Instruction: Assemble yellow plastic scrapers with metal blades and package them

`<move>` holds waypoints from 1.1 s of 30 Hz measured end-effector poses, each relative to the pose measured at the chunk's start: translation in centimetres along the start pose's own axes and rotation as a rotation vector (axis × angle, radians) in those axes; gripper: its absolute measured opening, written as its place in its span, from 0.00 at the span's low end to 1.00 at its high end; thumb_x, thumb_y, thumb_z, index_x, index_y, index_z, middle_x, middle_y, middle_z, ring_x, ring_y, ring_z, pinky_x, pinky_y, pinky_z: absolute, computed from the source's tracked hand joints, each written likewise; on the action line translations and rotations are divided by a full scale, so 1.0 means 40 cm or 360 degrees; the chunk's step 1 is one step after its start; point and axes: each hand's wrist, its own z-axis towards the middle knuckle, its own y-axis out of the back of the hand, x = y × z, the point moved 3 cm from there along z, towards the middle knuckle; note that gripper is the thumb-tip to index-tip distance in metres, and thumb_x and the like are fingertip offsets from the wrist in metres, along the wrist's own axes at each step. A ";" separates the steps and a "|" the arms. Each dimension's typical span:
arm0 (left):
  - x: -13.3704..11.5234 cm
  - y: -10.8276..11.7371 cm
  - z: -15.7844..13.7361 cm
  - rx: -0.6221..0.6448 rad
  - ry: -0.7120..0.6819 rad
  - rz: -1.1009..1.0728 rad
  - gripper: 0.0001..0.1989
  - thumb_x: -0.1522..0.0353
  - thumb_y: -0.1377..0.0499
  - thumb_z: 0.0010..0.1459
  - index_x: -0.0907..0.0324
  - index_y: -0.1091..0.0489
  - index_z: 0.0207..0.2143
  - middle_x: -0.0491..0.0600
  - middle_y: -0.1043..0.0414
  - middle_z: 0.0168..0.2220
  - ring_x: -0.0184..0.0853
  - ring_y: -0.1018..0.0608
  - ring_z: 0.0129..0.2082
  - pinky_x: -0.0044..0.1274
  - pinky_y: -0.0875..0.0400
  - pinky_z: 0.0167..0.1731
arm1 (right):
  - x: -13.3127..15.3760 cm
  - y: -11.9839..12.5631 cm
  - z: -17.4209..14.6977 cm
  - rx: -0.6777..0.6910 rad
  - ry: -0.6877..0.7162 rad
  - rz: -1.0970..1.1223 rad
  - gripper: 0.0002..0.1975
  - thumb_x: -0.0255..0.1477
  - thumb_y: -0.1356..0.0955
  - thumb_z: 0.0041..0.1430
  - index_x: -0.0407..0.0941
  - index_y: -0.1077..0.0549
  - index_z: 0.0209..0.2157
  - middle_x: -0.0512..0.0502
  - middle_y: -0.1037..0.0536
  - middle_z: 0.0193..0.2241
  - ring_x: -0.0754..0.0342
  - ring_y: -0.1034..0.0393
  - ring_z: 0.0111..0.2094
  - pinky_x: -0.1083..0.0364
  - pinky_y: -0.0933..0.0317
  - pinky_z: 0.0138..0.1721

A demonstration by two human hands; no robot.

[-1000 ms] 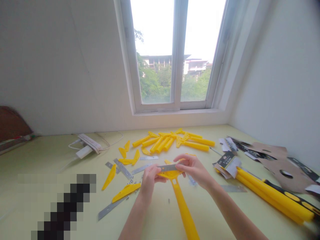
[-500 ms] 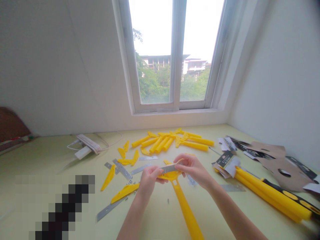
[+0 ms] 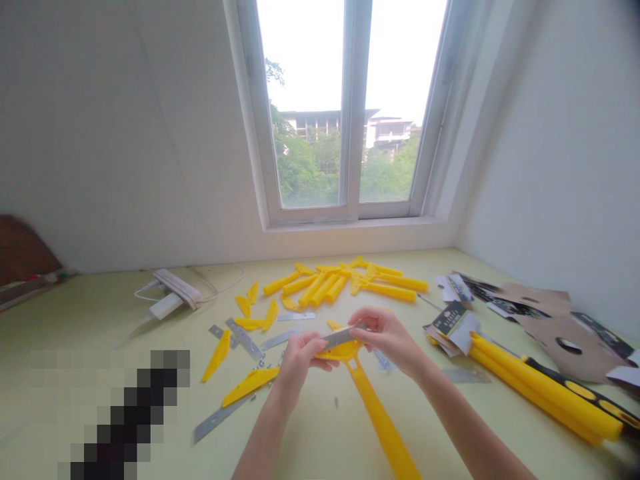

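Near the middle of the table, my left hand (image 3: 296,363) grips the left end of a yellow scraper's head, with its thumb on a flat metal blade (image 3: 338,338). The blade lies along the head of the yellow scraper (image 3: 379,417), whose long handle slants down to the lower right. At the other end, the fingers of my right hand (image 3: 389,339) pinch the blade. My fingers partly cover both ends of the head. A small screw (image 3: 337,402) rests on the table left of the handle.
Yellow clamp pieces (image 3: 250,385), loose blades (image 3: 220,419) and small screws (image 3: 260,363) lie to the left. Several yellow handles (image 3: 327,285) are piled at the back. Cardboard packaging (image 3: 543,343) and yellow scrapers (image 3: 545,393) lie right. A power strip (image 3: 177,288) sits back left.
The scraper's handle has swung slightly to the right at its lower end. The blade and head have tilted a little, while both hands keep nearly the same place.
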 end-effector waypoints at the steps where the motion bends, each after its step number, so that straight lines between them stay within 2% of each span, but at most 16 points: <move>1: 0.000 -0.001 -0.001 0.0014 -0.0005 0.0004 0.10 0.67 0.45 0.46 0.67 0.29 0.24 0.56 0.24 0.25 0.36 0.23 0.21 0.23 0.32 0.23 | -0.001 0.001 0.000 0.0009 0.0004 0.0002 0.12 0.35 0.29 0.44 0.41 0.29 0.28 0.52 0.30 0.21 0.62 0.42 0.19 0.62 0.48 0.19; 8: -0.007 -0.004 -0.004 -0.0010 -0.0024 0.0128 0.10 0.66 0.43 0.47 0.66 0.29 0.24 0.55 0.24 0.26 0.35 0.23 0.20 0.22 0.33 0.21 | -0.010 0.005 0.003 -0.0019 0.0010 -0.0015 0.12 0.35 0.29 0.44 0.41 0.29 0.29 0.52 0.30 0.20 0.62 0.42 0.18 0.61 0.49 0.18; 14: -0.007 -0.003 0.000 0.0007 -0.0033 0.0111 0.12 0.65 0.44 0.49 0.67 0.28 0.29 0.56 0.23 0.28 0.35 0.22 0.22 0.21 0.33 0.21 | -0.033 0.014 0.011 -0.0028 -0.0127 0.0113 0.15 0.38 0.30 0.46 0.41 0.28 0.33 0.51 0.28 0.22 0.61 0.39 0.20 0.61 0.45 0.21; 18: -0.002 -0.004 0.002 0.0035 0.0007 0.0101 0.13 0.66 0.44 0.49 0.68 0.28 0.30 0.56 0.23 0.28 0.35 0.22 0.23 0.21 0.32 0.22 | -0.050 0.017 0.009 0.0123 -0.0301 0.0248 0.15 0.38 0.31 0.48 0.40 0.27 0.28 0.50 0.29 0.22 0.61 0.37 0.21 0.61 0.44 0.24; 20: -0.001 -0.007 0.001 0.0057 0.0030 0.0090 0.12 0.66 0.44 0.49 0.68 0.28 0.30 0.56 0.23 0.29 0.34 0.22 0.22 0.21 0.32 0.22 | -0.051 0.019 0.007 0.0128 -0.0327 0.0286 0.14 0.37 0.31 0.48 0.39 0.27 0.26 0.50 0.29 0.22 0.61 0.37 0.22 0.61 0.44 0.24; 26: -0.004 -0.009 -0.002 0.0045 0.0039 0.0076 0.11 0.67 0.44 0.50 0.68 0.28 0.30 0.56 0.23 0.28 0.34 0.22 0.22 0.21 0.32 0.22 | -0.051 0.025 0.007 0.0172 -0.0346 0.0223 0.13 0.36 0.32 0.49 0.39 0.26 0.29 0.46 0.26 0.25 0.59 0.34 0.24 0.61 0.43 0.24; 30: -0.003 -0.009 -0.002 0.0065 0.0033 0.0097 0.12 0.67 0.45 0.50 0.68 0.28 0.31 0.57 0.23 0.30 0.34 0.22 0.23 0.20 0.33 0.22 | -0.046 0.028 0.009 0.0114 -0.0240 0.0033 0.11 0.34 0.32 0.49 0.39 0.27 0.24 0.50 0.29 0.19 0.60 0.37 0.20 0.61 0.46 0.22; 33: -0.004 -0.010 -0.004 0.0086 0.0031 0.0095 0.12 0.67 0.45 0.51 0.68 0.28 0.31 0.57 0.23 0.31 0.34 0.22 0.23 0.20 0.32 0.23 | -0.035 0.022 0.008 0.0082 -0.0148 0.0016 0.11 0.33 0.32 0.49 0.40 0.28 0.22 0.52 0.32 0.17 0.61 0.40 0.19 0.61 0.48 0.21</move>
